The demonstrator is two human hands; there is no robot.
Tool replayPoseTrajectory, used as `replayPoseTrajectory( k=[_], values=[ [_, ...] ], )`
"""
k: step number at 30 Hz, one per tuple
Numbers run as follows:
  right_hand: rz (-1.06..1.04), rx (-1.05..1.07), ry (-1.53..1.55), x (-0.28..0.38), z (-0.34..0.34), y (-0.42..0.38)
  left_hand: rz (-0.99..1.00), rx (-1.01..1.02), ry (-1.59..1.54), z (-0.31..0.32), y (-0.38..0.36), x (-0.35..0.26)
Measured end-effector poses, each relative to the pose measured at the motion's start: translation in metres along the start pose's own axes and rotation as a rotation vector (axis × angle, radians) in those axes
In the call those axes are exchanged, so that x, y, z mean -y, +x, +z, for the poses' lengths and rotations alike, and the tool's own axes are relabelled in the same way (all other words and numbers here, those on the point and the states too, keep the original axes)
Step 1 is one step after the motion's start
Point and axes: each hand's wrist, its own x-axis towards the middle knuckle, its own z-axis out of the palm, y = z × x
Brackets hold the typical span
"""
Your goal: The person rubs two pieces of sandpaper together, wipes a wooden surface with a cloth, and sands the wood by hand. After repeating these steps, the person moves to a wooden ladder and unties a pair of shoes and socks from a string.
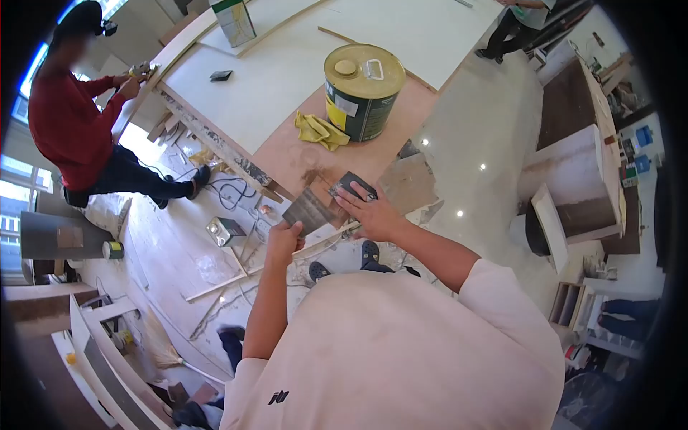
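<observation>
My left hand point(287, 240) is closed on the near edge of a grey-brown flat rectangular plate point(308, 213), thumb on top. My right hand point(370, 211) rests with its fingers over a black flat rectangular pad point(351, 184), gripping it by the side. Plate and pad lie almost edge to edge above the near corner of the worktable, where a brown smear point(321, 178) marks the wood. Beyond them stands a large metal can point(363, 89) with a gold lid and a green and yellow label. A crumpled yellow cloth point(319, 131) lies against its base.
White panels point(236, 100) cover the table's far part, with a small black object point(221, 75) and a green-white tin point(233, 25). A person in red point(72, 118) works at the left edge. Cables point(233, 193), wood strips and another tin point(224, 231) litter the floor. Cabinets point(570, 179) stand right.
</observation>
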Motion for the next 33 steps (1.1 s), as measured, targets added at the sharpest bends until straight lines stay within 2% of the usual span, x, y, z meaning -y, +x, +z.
replayPoseTrajectory(
  k=[3, 9, 11, 15, 18, 21, 24, 27, 30, 33],
  values=[
    [-0.002, -0.028, -0.093, -0.005, 0.017, -0.006, 0.038, 0.109, -0.147, -0.028, -0.009, -0.005],
    [0.257, -0.174, 0.335, 0.005, 0.007, -0.005, 0.097, 0.224, -0.167, -0.015, -0.009, -0.015],
    [0.263, -0.231, 0.286, 0.008, -0.003, -0.003, 0.054, 0.29, -0.165, 0.002, -0.004, -0.01],
    [0.257, -0.173, 0.259, 0.028, -0.006, -0.003, 0.033, 0.249, -0.214, 0.036, 0.001, 0.002],
    [0.15, -0.039, 0.035, 0.047, 0.018, -0.003, 0.039, 0.183, -0.256, 0.043, 0.005, 0.002],
    [0.143, -0.09, 0.0, 0.049, 0.028, -0.005, 0.076, 0.134, -0.18, 0.043, 0.013, 0.002],
    [0.177, -0.104, -0.063, 0.038, 0.009, 0.013, 0.06, 0.065, -0.123, 0.047, 0.002, -0.004],
    [0.173, -0.046, -0.046, 0.052, 0.03, -0.027, 0.042, 0.049, -0.148, 0.05, 0.002, -0.005],
    [0.148, 0.003, 0.046, 0.045, 0.024, -0.027, 0.09, 0.053, -0.038, 0.049, 0.014, 0.005],
    [0.143, 0.008, 0.055, 0.037, 0.015, -0.032, 0.111, 0.093, -0.233, 0.05, 0.011, 0.012]
  ],
)
